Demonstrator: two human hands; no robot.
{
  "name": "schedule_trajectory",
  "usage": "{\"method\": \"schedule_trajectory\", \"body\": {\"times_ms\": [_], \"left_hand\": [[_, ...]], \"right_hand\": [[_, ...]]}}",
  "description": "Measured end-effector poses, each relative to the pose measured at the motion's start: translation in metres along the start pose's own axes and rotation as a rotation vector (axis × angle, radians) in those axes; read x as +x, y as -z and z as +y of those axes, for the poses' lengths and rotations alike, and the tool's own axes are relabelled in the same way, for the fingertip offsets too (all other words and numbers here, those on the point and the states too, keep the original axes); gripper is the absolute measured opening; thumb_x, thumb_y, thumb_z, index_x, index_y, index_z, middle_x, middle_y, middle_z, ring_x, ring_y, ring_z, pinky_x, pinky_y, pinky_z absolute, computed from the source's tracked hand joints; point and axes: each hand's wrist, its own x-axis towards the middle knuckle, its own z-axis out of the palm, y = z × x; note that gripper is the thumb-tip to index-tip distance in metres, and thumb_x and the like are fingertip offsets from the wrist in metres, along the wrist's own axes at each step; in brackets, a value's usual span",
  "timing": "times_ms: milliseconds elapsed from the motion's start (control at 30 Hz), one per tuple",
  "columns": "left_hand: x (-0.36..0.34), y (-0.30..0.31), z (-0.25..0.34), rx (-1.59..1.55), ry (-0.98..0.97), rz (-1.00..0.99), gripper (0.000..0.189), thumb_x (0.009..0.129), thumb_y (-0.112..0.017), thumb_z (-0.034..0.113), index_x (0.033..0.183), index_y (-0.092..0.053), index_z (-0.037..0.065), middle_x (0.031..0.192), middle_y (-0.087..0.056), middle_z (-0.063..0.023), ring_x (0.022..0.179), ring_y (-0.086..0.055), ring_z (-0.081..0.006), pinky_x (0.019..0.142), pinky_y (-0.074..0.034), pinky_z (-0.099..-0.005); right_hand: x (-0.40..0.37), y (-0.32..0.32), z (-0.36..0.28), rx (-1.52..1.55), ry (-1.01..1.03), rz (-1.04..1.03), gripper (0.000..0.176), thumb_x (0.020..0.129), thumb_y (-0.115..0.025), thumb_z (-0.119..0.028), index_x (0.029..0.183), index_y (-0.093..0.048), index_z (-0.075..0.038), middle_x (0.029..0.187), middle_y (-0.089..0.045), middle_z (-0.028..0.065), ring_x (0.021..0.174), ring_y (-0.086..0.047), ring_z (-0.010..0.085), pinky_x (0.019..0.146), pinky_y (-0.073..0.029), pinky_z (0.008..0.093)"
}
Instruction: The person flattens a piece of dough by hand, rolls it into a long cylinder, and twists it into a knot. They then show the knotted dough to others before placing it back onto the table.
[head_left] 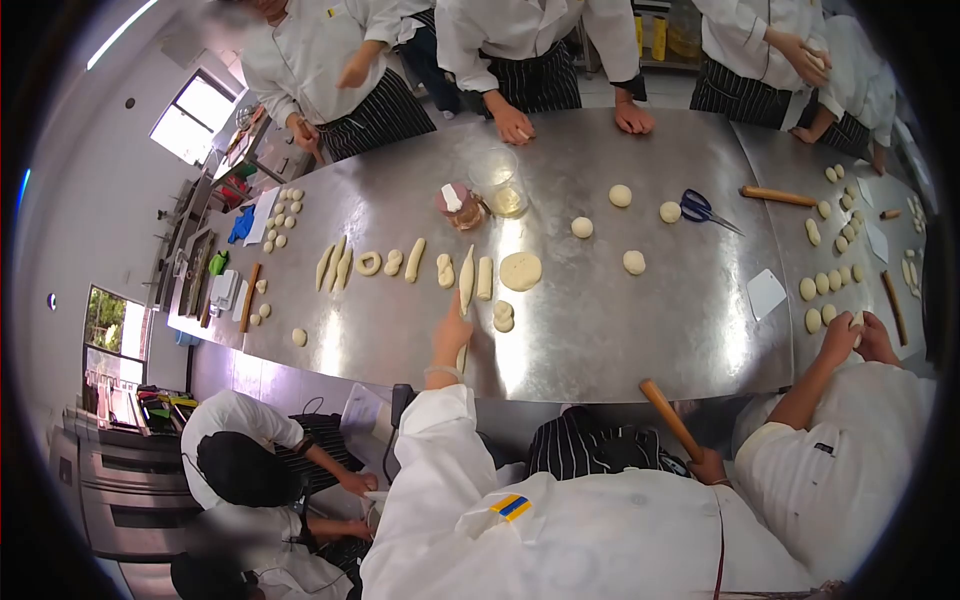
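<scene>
My left hand [453, 335] reaches over the steel table with its index finger stretched out, at the near end of a long tapered dough strip [467, 275]. A bit of dough [461, 358] shows beside the wrist. To the right of that finger lie a short dough roll [485, 278], a flat dough round [520, 271] and a knotted dough piece [503, 316]. Left of it are a twisted piece [445, 270], a dough stick [411, 260] and a dough ring [369, 263]. Low on the right, my right hand [707, 467] grips a wooden rolling pin [670, 418], slanting up to the table's edge.
The steel table [400, 350] carries dough balls [620, 196], blue-handled scissors [708, 211], a white scraper [766, 294], a clear container [500, 180] and a reddish jar [460, 206]. Co-workers stand opposite; another [840, 440] handles dough close on my right. People crouch at lower left.
</scene>
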Motion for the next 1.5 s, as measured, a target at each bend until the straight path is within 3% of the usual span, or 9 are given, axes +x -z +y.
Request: {"method": "schedule_trajectory", "body": {"times_ms": [333,500,667,800,1000,1133,1233,1300,1500], "left_hand": [[0.052,0.029,0.012,0.15,-0.101,-0.102,0.077,0.076,-0.056,0.011,0.144,-0.025,0.027,0.106,-0.062,-0.0224,0.096,-0.06,-0.0395,0.082,-0.048,-0.0463],[0.042,0.034,0.066,0.314,-0.505,-0.311,0.082,0.074,-0.057,0.01,0.144,-0.023,0.035,0.101,-0.064,-0.0211,0.091,-0.062,-0.0362,0.079,-0.049,-0.0435],[0.017,0.051,0.056,0.321,-0.416,-0.303,0.072,0.074,-0.055,0.011,0.14,-0.035,0.03,0.098,-0.065,-0.0197,0.091,-0.062,-0.0358,0.079,-0.049,-0.0431],[-0.029,0.016,-0.02,0.201,-0.279,-0.171,0.035,0.077,-0.055,0.019,0.111,-0.062,0.013,0.103,-0.064,-0.0174,0.094,-0.062,-0.0347,0.08,-0.049,-0.0436],[-0.096,-0.025,-0.018,0.284,-0.149,-0.31,0.025,0.078,-0.055,0.02,0.099,-0.063,0.01,0.093,-0.065,-0.0177,0.088,-0.063,-0.0324,0.075,-0.05,-0.0427],[-0.111,-0.057,0.019,-0.702,-0.123,-0.147,0.023,0.08,-0.055,0.012,0.1,-0.064,0.007,0.071,-0.062,-0.0104,0.063,-0.061,-0.0196,0.057,-0.048,-0.0323],[-0.123,-0.098,0.05,-1.803,0.19,-0.567,0.025,0.093,-0.051,0.019,0.108,-0.056,0.0,0.084,-0.062,-0.0087,0.071,-0.06,-0.017,0.058,-0.048,-0.026],[-0.131,-0.1,0.083,-1.939,0.356,-0.58,0.026,0.094,-0.048,0.02,0.109,-0.054,0.0,0.09,-0.061,-0.0096,0.077,-0.061,-0.0193,0.062,-0.051,-0.0272],[-0.084,-0.082,0.073,-1.822,0.211,-0.295,0.026,0.093,-0.051,0.017,0.115,-0.05,0.005,0.086,-0.057,-0.0065,0.079,-0.059,-0.0204,0.069,-0.053,-0.0346]], "right_hand": [[-0.02,-0.022,-0.014,0.032,-0.126,0.023,0.022,0.066,-0.067,-0.016,0.079,-0.06,0.0,0.078,-0.062,0.0223,0.078,-0.061,0.0405,0.07,-0.049,0.043],[-0.021,-0.03,-0.017,0.054,-0.198,0.005,0.023,0.068,-0.067,-0.017,0.082,-0.06,0.0,0.082,-0.063,0.0218,0.081,-0.061,0.0403,0.073,-0.049,0.0427],[-0.02,-0.027,-0.023,0.063,-0.196,-0.016,0.024,0.068,-0.067,-0.017,0.084,-0.062,0.0,0.084,-0.063,0.0222,0.083,-0.061,0.0401,0.074,-0.049,0.0426],[-0.008,-0.036,-0.005,0.085,-0.099,0.006,0.027,0.065,-0.068,-0.013,0.087,-0.063,0.001,0.079,-0.064,0.021,0.077,-0.065,0.0341,0.07,-0.048,0.0398],[-0.002,-0.015,-0.014,-0.008,-0.019,-0.048,0.027,0.067,-0.067,-0.016,0.089,-0.065,-0.002,0.084,-0.064,0.0212,0.081,-0.062,0.0393,0.072,-0.049,0.0418],[0.005,0.006,-0.046,-0.005,0.004,0.014,0.024,0.067,-0.069,-0.017,0.085,-0.063,-0.001,0.078,-0.063,0.0207,0.078,-0.061,0.0391,0.068,-0.048,0.0425],[0.012,0.02,-0.076,-0.005,0.113,0.126,0.023,0.069,-0.071,-0.018,0.08,-0.059,-0.001,0.072,-0.06,0.0208,0.073,-0.06,0.0391,0.064,-0.047,0.0429],[0.019,0.032,-0.104,0.113,0.24,0.105,0.025,0.071,-0.072,-0.02,0.077,-0.056,-0.001,0.069,-0.058,0.0206,0.07,-0.058,0.0394,0.06,-0.045,0.0432],[0.043,0.02,-0.11,0.093,0.332,0.016,0.021,0.071,-0.071,-0.013,0.075,-0.053,-0.003,0.07,-0.053,0.0171,0.076,-0.052,0.0326,0.07,-0.041,0.0393]]}}
